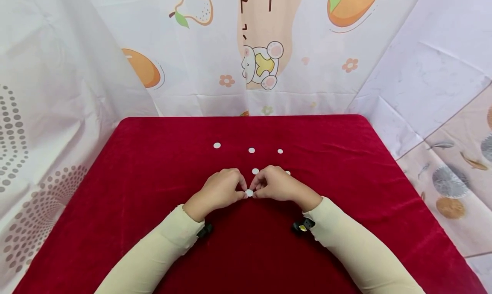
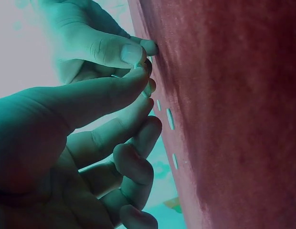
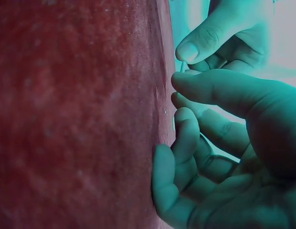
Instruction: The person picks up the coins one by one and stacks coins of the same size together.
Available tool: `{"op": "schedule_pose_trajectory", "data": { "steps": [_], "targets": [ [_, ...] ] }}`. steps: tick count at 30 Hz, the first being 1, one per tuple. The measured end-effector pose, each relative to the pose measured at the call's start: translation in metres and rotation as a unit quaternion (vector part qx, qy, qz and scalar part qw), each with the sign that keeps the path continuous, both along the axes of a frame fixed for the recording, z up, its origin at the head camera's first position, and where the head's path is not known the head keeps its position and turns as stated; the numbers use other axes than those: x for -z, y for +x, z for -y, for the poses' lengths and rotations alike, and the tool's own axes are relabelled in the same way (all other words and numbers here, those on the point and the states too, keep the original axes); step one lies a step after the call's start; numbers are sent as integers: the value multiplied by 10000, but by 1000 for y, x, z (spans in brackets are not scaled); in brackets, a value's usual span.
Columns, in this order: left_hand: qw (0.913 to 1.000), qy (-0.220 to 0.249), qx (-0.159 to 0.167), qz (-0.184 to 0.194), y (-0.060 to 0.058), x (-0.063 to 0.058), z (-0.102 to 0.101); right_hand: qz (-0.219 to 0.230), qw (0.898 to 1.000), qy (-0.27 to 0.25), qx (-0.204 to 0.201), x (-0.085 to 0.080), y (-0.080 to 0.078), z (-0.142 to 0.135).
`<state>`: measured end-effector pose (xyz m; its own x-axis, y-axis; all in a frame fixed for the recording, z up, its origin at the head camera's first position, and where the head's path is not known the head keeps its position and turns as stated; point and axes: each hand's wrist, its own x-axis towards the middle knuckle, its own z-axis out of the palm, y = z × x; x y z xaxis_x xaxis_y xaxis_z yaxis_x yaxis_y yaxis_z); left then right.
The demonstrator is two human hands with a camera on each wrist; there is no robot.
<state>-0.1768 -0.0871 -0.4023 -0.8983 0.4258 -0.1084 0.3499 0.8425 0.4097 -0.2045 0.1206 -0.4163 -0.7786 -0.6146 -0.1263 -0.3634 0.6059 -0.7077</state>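
Observation:
A small white disc (image 1: 249, 193) is held between the two hands, low over the red cloth. My left hand (image 1: 223, 188) pinches its left edge with thumb and forefinger. From the other side my right hand (image 1: 277, 184) pinches it too, thumb tip close to the left thumb. In the left wrist view only a thin sliver of the disc shows between the fingertips (image 2: 140, 76). Just beyond the right fingers lies another white disc (image 1: 255, 171), and one more (image 1: 288, 172) is partly covered by the right hand.
Farther back on the red cloth (image 1: 173, 157) lie three more white discs, at left (image 1: 217, 145), middle (image 1: 251, 150) and right (image 1: 280, 151). A printed curtain (image 1: 207, 72) hangs behind the table's far edge. Dark wrist devices (image 1: 205, 230) sit at both cuffs.

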Motion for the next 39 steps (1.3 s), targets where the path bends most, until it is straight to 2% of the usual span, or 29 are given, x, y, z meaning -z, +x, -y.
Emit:
{"op": "schedule_pose_trajectory", "data": {
  "steps": [10,24,39],
  "targets": [
    [9994,-268,-9,225,0,5,-4,-3,9998,106,162,2,3,2],
    [9996,-269,-5,82,0,9,-5,-196,9992,254,249,4,2,2],
    [9998,-179,29,24,0,12,-3,-176,9993,251,199,4,4,2]
  ]
}}
